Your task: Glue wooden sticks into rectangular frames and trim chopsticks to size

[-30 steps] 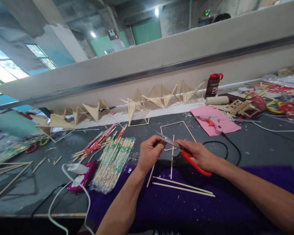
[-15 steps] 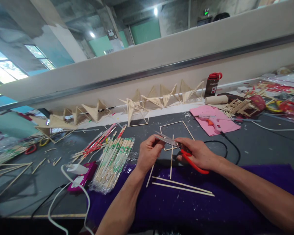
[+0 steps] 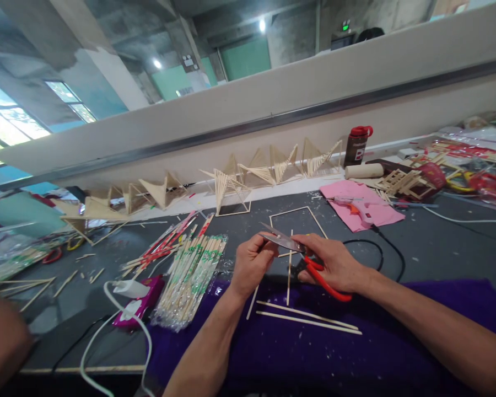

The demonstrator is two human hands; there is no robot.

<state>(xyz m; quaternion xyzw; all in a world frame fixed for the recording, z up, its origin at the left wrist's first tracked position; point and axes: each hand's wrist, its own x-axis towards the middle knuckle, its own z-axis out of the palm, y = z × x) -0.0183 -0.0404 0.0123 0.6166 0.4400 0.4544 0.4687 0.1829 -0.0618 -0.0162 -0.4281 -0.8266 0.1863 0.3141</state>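
Observation:
My right hand (image 3: 333, 263) is closed around the red handles of a pair of scissors (image 3: 287, 241). Their blades point left, slightly parted, across the fingertips of my left hand (image 3: 252, 262). The left thumb and fingers are pinched on a thin wooden stick, mostly hidden, with a pale bit showing by the blades. Below my hands, two long sticks (image 3: 308, 322) lie side by side on a purple cloth (image 3: 397, 342). One upright stick (image 3: 289, 281) lies between my hands. Behind them is a rectangular stick frame (image 3: 290, 212), partly covered by the hands.
Left of me are a bag of wrapped chopsticks (image 3: 192, 275) and a purple power strip (image 3: 143, 300) with white cable. A glue gun (image 3: 359, 209) rests on pink cloth (image 3: 339, 193). Stick models (image 3: 221, 190) line the wall beside a bottle (image 3: 356, 146). Another person's blurred limb (image 3: 4, 342) enters at left.
A blurred part of another person's limb has come in at the left edge. My hands and the scissors stay nearly in place, with the blades shifted very slightly.

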